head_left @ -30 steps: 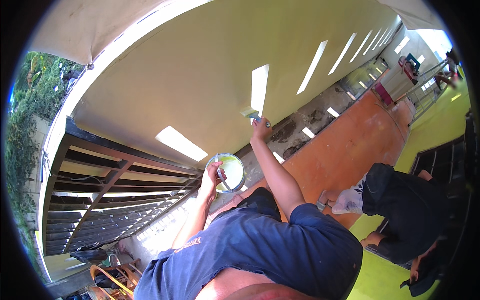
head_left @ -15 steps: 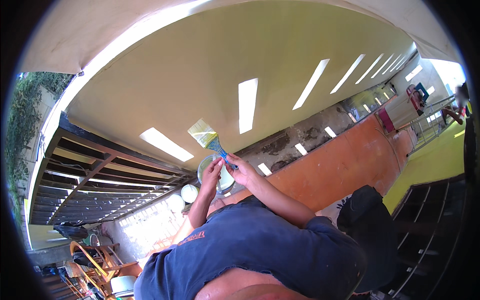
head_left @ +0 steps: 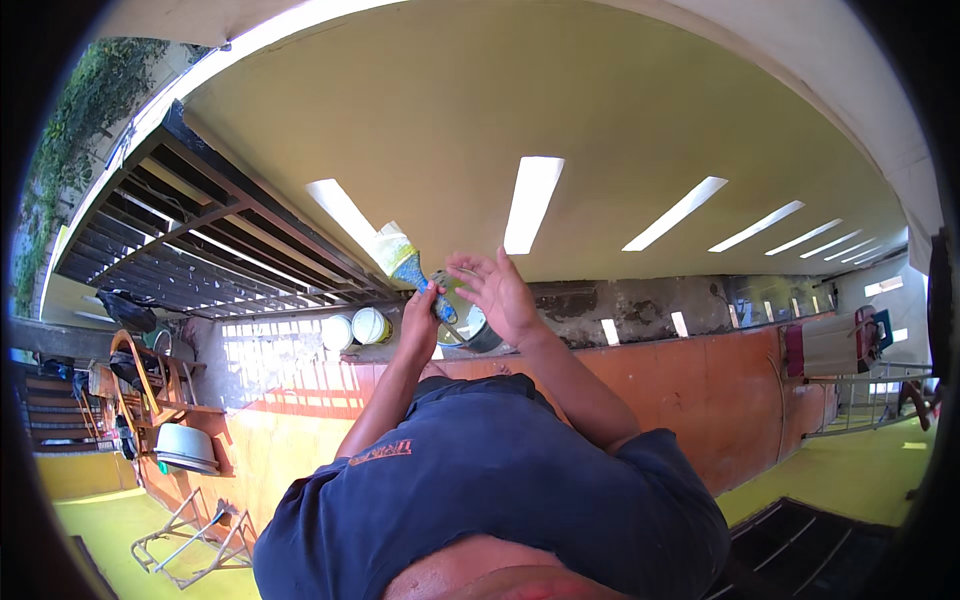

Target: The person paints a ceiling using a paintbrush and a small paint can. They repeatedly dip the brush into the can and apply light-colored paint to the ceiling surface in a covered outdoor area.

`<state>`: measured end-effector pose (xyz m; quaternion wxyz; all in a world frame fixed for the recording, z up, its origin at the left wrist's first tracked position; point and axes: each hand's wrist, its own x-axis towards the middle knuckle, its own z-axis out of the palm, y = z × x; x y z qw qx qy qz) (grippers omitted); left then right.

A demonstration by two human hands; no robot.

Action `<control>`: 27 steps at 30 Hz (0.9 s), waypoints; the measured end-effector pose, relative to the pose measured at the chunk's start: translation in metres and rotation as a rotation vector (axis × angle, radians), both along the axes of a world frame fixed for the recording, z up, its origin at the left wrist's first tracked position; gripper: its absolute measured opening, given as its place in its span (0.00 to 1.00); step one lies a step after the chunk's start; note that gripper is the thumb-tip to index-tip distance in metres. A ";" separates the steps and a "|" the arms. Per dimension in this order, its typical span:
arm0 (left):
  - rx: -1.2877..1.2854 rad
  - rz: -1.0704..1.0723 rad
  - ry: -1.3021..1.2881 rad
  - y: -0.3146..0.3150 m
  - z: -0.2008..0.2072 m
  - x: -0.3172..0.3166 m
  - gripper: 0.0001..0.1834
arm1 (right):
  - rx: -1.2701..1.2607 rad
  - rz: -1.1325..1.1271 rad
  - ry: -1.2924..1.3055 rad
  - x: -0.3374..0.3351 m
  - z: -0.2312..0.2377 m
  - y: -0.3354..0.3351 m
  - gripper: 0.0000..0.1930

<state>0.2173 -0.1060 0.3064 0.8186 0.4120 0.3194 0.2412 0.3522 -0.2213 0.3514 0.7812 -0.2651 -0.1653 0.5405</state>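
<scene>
My left hand (head_left: 419,316) is closed round a wide paintbrush (head_left: 408,267) with a blue, paint-smeared handle. Its pale bristles, streaked yellow, point up and to the left. Beside it my right hand (head_left: 508,300) is raised with the fingers spread, holding nothing and apart from the brush. Below and behind both hands stands a paint bucket (head_left: 486,338), partly hidden by them. The yellow-green wall (head_left: 440,120) rises in front of me, crossed by slanting bright patches of light.
Two white buckets (head_left: 372,326) stand by the wall's foot, left of my hands. Dark metal slats (head_left: 215,215) lean out at the left. A wooden chair (head_left: 135,370) and a grey tub (head_left: 186,447) are farther left on the orange floor (head_left: 640,385). A metal frame (head_left: 855,400) stands far right.
My right hand has let go of the brush handle and opened, moving off to the right. The left hand keeps the brush. My view has turned, levelling the wall's foot.
</scene>
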 end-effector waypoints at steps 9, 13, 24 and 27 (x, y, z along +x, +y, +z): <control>0.129 0.092 0.105 -0.008 0.006 -0.004 0.15 | 0.699 0.372 -0.292 -0.006 0.196 -0.059 0.53; 0.116 0.071 0.190 0.001 0.010 -0.011 0.14 | 1.077 0.416 -0.451 -0.045 0.270 -0.093 0.51; 0.085 0.222 0.127 -0.001 0.014 -0.028 0.15 | 1.362 0.260 0.146 -0.124 0.298 -0.056 0.44; 0.155 0.228 0.175 -0.007 0.012 -0.032 0.15 | 1.225 0.208 0.330 -0.135 0.302 -0.066 0.42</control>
